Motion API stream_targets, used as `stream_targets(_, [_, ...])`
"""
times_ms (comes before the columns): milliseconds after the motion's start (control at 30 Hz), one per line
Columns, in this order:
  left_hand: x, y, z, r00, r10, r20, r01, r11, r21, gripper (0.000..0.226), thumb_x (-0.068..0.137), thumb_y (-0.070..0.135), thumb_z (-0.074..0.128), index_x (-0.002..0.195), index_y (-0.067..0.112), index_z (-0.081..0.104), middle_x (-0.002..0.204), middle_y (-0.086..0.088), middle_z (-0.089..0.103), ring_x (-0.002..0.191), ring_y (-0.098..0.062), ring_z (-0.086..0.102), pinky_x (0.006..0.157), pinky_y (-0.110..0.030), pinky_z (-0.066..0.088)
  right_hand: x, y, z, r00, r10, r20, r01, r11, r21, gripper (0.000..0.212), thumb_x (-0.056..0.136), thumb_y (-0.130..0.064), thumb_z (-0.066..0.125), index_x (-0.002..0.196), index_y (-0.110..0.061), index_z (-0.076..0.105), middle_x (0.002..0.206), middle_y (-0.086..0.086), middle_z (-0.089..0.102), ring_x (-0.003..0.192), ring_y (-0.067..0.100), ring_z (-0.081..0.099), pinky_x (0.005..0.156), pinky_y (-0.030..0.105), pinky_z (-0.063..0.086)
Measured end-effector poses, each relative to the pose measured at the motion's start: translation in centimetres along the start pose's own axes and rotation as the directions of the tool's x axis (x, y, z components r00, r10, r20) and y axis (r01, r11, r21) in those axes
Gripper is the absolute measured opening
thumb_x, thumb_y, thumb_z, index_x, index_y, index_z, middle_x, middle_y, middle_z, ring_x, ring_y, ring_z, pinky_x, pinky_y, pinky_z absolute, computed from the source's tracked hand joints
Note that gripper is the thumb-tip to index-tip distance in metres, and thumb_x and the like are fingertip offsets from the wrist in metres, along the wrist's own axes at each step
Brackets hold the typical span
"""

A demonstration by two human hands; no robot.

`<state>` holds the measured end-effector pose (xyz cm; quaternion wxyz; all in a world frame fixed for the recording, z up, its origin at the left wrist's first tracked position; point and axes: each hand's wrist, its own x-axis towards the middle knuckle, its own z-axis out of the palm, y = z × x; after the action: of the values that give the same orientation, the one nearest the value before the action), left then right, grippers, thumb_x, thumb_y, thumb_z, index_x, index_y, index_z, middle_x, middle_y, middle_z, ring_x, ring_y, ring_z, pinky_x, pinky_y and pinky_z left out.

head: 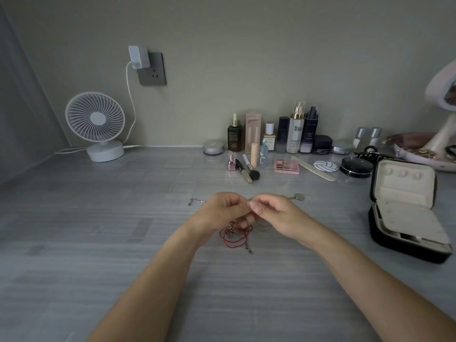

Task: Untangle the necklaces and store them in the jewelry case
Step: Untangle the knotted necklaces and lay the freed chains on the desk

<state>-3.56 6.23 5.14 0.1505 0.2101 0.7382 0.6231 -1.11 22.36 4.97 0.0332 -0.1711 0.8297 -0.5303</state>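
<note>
Mid-table hands: left hand point(222, 210) and right hand point(274, 213) pinched silver necklace point(299, 196) above red cord tangle point(235, 236).
Right edge: jewelry case point(407, 191) stood open.

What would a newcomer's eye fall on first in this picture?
The two hands meet in the middle: the left hand and right hand pinch a thin silver chain above a tangle of red cord. At the right edge the black jewelry case lies open, and a white fan stands at the back left.
</note>
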Motion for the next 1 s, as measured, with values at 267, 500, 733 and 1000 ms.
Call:
stream_targets(267, [0.0,0.1,0.0,1.000,-0.006,-0.020,0.006,1.000,0.009,0.013,0.090,0.011,0.056,0.081,0.006,0.063,0.061,0.003,0.068,0.054,-0.007,0.059,0.061,-0.015,0.051,0.2,0.3,-0.2,0.987,0.145,-0.071,-0.141,0.988,0.056,0.009,0.086,-0.018,0.062,0.077,-0.015,0.061,0.063,0.000,0.060,0.048,0.006,0.048,0.047,0.018,0.039])
stream_targets(500, [0.1,0.1,0.0,0.998,-0.027,-0.054,0.029,0.999,0.038,0.008,0.086,0.012,0.062,0.079,0.010,0.063,0.060,0.004,0.068,0.052,-0.004,0.059,0.058,-0.013,0.051,0.0,-0.1,-0.7,0.978,0.117,-0.175,-0.100,0.989,0.105,0.016,0.086,-0.017,0.061,0.070,-0.016,0.060,0.054,-0.007,0.050,0.040,-0.002,0.040,0.039,0.011,0.030])
stream_targets(733, [0.2,-0.6,-0.2,0.998,-0.027,-0.057,0.035,0.988,0.147,0.009,0.082,0.007,0.066,0.077,0.015,0.066,0.061,0.008,0.069,0.062,-0.007,0.063,0.071,-0.021,0.053,-0.2,-0.7,-2.0,0.965,0.121,-0.232,-0.026,0.925,0.378,0.015,0.087,-0.006,0.058,0.073,-0.008,0.061,0.055,0.002,0.045,0.036,0.001,0.030,0.035,0.012,0.024])
stream_targets(1000, [0.0,-0.1,-1.4,0.993,-0.071,-0.093,0.084,0.986,0.147,0.010,0.080,0.006,0.069,0.081,0.016,0.070,0.072,0.006,0.070,0.066,0.000,0.064,0.064,-0.010,0.049,-0.5,-1.0,-2.9,0.944,0.156,-0.289,-0.016,0.900,0.435,0.009,0.087,-0.007,0.056,0.080,-0.005,0.061,0.048,-0.001,0.045,0.036,0.003,0.024,0.037,0.015,0.017])
